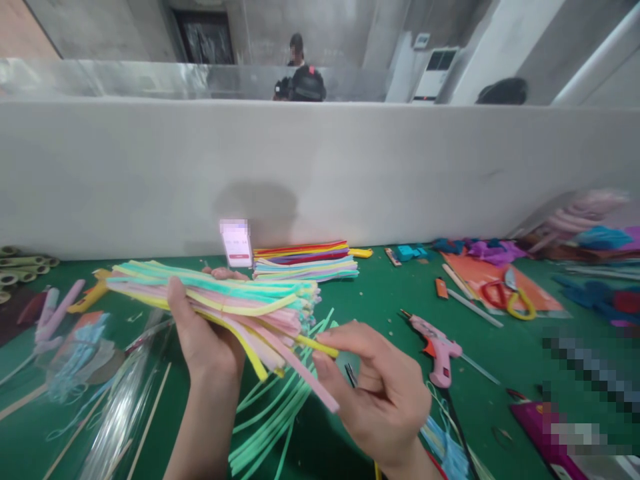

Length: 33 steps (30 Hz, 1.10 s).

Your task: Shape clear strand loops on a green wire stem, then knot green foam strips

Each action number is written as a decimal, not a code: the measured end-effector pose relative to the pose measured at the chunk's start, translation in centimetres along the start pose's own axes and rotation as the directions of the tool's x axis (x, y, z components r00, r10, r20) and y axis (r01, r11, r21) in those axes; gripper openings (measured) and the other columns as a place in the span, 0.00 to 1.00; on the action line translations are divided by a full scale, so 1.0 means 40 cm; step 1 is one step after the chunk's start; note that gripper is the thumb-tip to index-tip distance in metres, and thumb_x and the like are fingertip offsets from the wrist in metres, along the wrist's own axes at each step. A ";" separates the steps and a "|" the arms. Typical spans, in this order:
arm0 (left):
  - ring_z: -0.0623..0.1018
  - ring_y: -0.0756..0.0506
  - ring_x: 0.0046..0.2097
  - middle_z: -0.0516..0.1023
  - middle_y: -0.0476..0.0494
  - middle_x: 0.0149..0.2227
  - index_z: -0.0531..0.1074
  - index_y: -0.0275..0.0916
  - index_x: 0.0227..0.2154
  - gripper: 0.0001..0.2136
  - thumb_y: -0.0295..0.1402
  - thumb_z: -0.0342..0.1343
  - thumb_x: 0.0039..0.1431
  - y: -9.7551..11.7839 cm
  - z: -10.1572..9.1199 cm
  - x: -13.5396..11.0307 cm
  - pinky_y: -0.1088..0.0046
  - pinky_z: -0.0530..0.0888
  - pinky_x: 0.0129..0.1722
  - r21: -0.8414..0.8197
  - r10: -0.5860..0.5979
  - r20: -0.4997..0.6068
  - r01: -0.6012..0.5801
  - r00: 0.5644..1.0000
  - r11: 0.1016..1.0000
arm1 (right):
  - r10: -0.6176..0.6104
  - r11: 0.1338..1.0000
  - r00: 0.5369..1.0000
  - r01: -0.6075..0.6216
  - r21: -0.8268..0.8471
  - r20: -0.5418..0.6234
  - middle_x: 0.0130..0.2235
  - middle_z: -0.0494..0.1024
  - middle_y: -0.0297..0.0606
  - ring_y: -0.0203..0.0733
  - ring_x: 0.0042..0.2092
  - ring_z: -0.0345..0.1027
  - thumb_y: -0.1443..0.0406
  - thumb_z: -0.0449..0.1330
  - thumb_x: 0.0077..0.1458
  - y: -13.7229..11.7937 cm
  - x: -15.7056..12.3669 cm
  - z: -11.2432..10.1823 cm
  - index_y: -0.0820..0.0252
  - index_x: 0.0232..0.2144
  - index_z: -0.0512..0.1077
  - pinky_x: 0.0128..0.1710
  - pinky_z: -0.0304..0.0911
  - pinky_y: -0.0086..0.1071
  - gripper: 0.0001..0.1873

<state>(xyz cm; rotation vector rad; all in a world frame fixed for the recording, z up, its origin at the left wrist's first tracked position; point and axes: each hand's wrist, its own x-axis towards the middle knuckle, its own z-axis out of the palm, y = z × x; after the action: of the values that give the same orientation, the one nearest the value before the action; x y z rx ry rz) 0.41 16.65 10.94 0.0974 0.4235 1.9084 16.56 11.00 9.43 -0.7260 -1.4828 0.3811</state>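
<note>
My left hand is wrapped round a thick bundle of pastel pipe cleaners in mint, pink, yellow and white, held above the table. Some strands fan out loosely at the bundle's right end. With thumb and forefinger, my right hand pinches the tip of a yellow pipe cleaner that sticks out of that end. A pink pipe cleaner juts out just below it, close to my right thumb. Beneath the hands, several mint-green strands lie spread on the green tabletop.
A lit phone leans against the white partition. Beside it lie more pipe cleaners. To the right are a pink glue gun, scissors and an orange sheet. Clear wrapping and thin sticks lie at left.
</note>
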 end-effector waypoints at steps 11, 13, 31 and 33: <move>0.79 0.49 0.35 0.75 0.51 0.31 0.69 0.38 0.37 0.14 0.45 0.57 0.62 -0.007 0.003 -0.001 0.71 0.77 0.44 0.013 0.020 0.022 -0.020 1.000 1.000 | 0.001 1.000 0.998 -0.001 0.000 0.059 0.33 0.84 0.33 0.37 0.32 0.78 0.76 0.63 0.57 -0.008 0.002 0.008 0.54 0.42 0.78 0.33 0.76 0.30 0.14; 0.79 0.49 0.36 0.75 0.51 0.31 0.69 0.38 0.37 0.14 0.45 0.58 0.61 -0.009 0.002 -0.003 0.72 0.77 0.44 0.011 0.025 0.028 -0.025 0.999 1.000 | -0.006 1.000 0.998 0.006 0.004 0.063 0.34 0.84 0.35 0.38 0.33 0.78 0.76 0.63 0.57 -0.006 0.001 0.012 0.55 0.41 0.78 0.34 0.76 0.31 0.13; 0.79 0.50 0.34 0.74 0.51 0.31 0.68 0.37 0.37 0.13 0.43 0.58 0.61 -0.016 0.005 -0.009 0.72 0.78 0.43 -0.036 -0.018 0.034 0.019 0.999 0.999 | -0.057 0.997 0.996 0.061 -0.045 0.075 0.36 0.83 0.38 0.38 0.37 0.77 0.78 0.64 0.57 -0.009 -0.006 0.008 0.58 0.43 0.77 0.38 0.75 0.33 0.15; 0.79 0.50 0.34 0.74 0.51 0.31 0.68 0.38 0.37 0.13 0.43 0.57 0.62 -0.017 0.012 -0.015 0.72 0.78 0.43 -0.043 -0.039 0.026 0.040 0.999 0.998 | -0.091 0.994 0.992 0.096 -0.059 0.084 0.36 0.83 0.38 0.39 0.37 0.77 0.78 0.63 0.57 -0.005 -0.008 0.009 0.59 0.44 0.77 0.37 0.75 0.34 0.15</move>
<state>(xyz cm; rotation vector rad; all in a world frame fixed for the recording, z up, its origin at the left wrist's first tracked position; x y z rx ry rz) 1.35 16.43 11.25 0.0830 0.3644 1.8744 16.13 10.73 9.30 -0.6949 -1.6054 0.2972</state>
